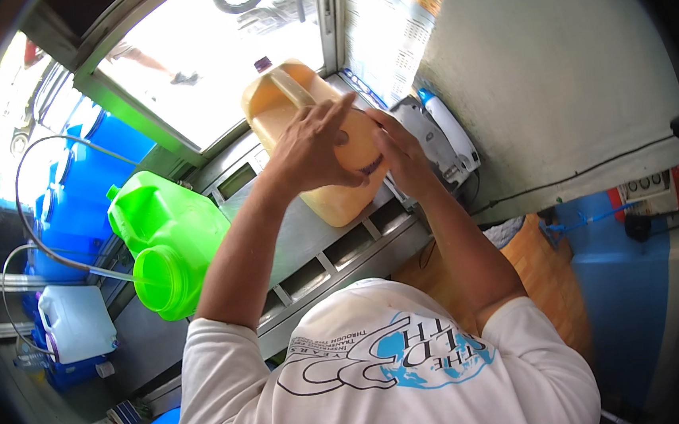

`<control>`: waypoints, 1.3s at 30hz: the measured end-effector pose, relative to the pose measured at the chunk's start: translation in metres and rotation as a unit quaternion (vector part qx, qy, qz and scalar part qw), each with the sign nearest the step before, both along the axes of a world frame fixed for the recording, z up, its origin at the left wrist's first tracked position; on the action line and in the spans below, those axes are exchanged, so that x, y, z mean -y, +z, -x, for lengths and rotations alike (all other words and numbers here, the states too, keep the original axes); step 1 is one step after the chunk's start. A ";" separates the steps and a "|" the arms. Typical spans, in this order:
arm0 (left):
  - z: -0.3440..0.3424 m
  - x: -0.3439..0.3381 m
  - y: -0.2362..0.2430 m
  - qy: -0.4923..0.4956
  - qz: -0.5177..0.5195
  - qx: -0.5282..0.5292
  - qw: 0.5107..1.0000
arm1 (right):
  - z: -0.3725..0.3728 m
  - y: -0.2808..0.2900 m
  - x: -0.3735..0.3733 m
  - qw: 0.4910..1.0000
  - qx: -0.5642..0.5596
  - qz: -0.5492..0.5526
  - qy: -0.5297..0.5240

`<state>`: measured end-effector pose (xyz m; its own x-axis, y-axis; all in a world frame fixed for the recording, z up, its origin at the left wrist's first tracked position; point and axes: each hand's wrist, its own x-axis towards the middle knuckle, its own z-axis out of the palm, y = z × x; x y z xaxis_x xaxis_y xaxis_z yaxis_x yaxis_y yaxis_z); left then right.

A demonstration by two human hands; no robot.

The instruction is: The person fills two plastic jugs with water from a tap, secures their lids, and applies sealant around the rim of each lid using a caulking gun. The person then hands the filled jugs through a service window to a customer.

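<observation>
A pale orange plastic jug [331, 207] with a dark cap and top handle stands on the steel counter [303, 250]. My left hand [316, 142] lies across its front, fingers stretched apart, thumb low near a dark mark on the jug. My right hand [398, 147] holds the jug's right side, fingers partly hidden. To the left, a bright green jug [189, 232] lies with its wide round mouth toward me, a clear hose reaching into it.
Blue containers [84, 208] and a whitish jug [77, 320] stand at left. A glazed window [177, 73] is behind the counter. A grey appliance [422, 150] sits right of my hands, near the wall [569, 90]. An orange wooden surface [553, 291] is at lower right.
</observation>
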<state>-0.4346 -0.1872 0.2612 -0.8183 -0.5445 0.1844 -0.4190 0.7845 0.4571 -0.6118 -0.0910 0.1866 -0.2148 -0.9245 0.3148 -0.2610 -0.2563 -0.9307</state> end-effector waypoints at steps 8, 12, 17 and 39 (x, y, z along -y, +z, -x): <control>0.010 -0.023 -0.010 0.055 0.036 -0.028 0.997 | 0.012 -0.005 0.029 0.999 0.027 0.027 0.004; 0.009 -0.020 -0.021 0.069 0.034 -0.082 0.994 | -0.005 -0.007 0.026 0.994 0.093 0.057 0.007; 0.006 -0.001 -0.018 -0.029 0.016 -0.096 0.995 | -0.009 -0.014 0.031 0.985 0.085 0.123 -0.086; 0.020 0.046 -0.024 -0.133 0.009 -0.076 0.988 | 0.026 -0.095 -0.128 0.958 -0.202 -0.083 -0.184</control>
<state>-0.4542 -0.2328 0.2372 -0.8941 -0.3104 0.3227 -0.1258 0.8658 0.4843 -0.6374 0.0368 0.0918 -0.4273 -0.8543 0.2960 -0.6533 0.0654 -0.7543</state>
